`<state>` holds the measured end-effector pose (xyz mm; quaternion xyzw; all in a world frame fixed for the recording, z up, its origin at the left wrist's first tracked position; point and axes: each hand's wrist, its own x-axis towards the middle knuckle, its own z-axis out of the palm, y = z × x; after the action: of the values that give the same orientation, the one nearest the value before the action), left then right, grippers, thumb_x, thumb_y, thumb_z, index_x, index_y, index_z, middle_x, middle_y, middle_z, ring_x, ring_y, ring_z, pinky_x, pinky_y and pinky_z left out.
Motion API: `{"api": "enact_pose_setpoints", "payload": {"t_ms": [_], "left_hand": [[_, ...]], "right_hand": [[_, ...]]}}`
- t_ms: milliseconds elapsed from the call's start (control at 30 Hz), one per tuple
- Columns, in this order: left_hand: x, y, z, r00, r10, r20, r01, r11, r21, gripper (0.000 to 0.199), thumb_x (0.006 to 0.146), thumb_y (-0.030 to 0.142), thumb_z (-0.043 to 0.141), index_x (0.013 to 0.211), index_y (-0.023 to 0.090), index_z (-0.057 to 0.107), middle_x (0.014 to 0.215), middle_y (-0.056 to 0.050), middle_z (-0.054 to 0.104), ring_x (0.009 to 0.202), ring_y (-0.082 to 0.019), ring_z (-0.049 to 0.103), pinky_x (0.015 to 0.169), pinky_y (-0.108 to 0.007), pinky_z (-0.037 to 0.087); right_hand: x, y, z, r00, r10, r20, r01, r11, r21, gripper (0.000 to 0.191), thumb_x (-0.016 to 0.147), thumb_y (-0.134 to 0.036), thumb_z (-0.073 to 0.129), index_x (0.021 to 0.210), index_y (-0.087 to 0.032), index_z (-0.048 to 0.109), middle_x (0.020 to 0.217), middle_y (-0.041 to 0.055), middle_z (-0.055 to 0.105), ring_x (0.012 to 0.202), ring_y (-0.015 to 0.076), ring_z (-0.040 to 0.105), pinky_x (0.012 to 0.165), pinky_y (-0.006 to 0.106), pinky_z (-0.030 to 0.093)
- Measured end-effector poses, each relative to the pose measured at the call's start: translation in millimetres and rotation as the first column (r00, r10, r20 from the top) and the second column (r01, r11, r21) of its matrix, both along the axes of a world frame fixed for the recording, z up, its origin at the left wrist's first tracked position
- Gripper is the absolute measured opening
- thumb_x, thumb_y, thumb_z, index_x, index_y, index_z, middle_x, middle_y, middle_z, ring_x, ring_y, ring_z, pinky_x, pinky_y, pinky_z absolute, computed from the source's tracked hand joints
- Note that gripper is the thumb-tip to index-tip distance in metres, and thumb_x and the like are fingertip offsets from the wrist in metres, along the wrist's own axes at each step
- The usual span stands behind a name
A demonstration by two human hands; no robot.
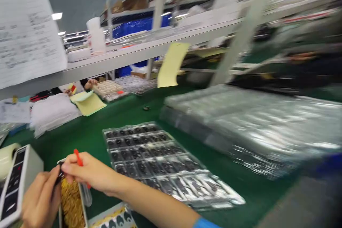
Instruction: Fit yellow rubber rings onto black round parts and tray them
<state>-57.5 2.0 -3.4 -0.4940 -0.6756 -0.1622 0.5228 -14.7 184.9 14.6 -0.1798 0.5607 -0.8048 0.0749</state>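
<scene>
My left hand [42,196] is closed on a small black part [59,174], at the lower left. Fingers pinched, my right hand [82,171] meets it at the part's upper end and also holds a thin red stick-like tool [78,156]; its exact kind is blurred. Beneath both hands stands a narrow white box [85,213] full of small yellow-brown pieces [71,203]. Beyond my right forearm lies a clear plastic tray [171,139] with rows of black parts. A sheet with dark rounded stickers [120,221] lies by the box.
A white device with a dark panel [34,160] and a tape roll [8,158] stand at the left. Stacked clear trays [253,124] fill the right side of the green table [93,128]. A shelf beam [128,53] crosses above. Another person's hand [91,84] shows behind.
</scene>
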Motion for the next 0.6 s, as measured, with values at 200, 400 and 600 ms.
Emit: {"api": "enact_pose_setpoints", "payload": {"t_ms": [200, 400, 600], "left_hand": [[12.9, 17.2, 7.5, 0.997, 0.082, -0.011, -0.083, 0.995, -0.052, 0.026, 0.091, 0.001, 0.049, 0.113, 0.007, 0.060, 0.080, -0.011, 0.064, 0.069, -0.019, 0.061, 0.059, -0.027, 0.050], [53.7, -4.7, -12.9, 0.813, 0.063, 0.579, -0.082, 0.997, 0.008, 0.027, 0.093, 0.024, 0.056, 0.116, 0.011, 0.059, 0.106, -0.017, 0.063, 0.097, -0.025, 0.061, 0.082, -0.037, 0.054], [101.4, -66.5, -56.4, -0.106, -0.489, 0.866, -0.562, 0.748, 0.354, 0.039, 0.075, 0.050, 0.072, 0.083, 0.013, 0.066, 0.068, -0.006, 0.061, 0.058, -0.016, 0.055, 0.051, -0.023, 0.043]], "right_hand": [[9.3, -5.5, 0.9, 0.995, -0.040, 0.086, 0.037, 0.999, 0.033, 0.053, 0.074, -0.065, 0.068, 0.069, -0.018, 0.043, 0.059, -0.0065, 0.039, 0.048, 0.0058, 0.022, 0.047, 0.021, 0.017], [-3.4, 18.4, 2.5, 0.858, -0.389, -0.336, 0.499, 0.788, 0.360, 0.046, 0.081, -0.061, 0.059, 0.068, -0.018, 0.052, 0.062, -0.0014, 0.043, 0.056, 0.0117, 0.037, 0.051, 0.024, 0.031], [-0.4, 33.1, 8.8, 0.692, -0.503, -0.518, 0.722, 0.483, 0.496, 0.038, 0.080, -0.057, 0.056, 0.073, -0.020, 0.056, 0.058, -0.0010, 0.046, 0.046, 0.0122, 0.035, 0.045, 0.026, 0.031]]}}
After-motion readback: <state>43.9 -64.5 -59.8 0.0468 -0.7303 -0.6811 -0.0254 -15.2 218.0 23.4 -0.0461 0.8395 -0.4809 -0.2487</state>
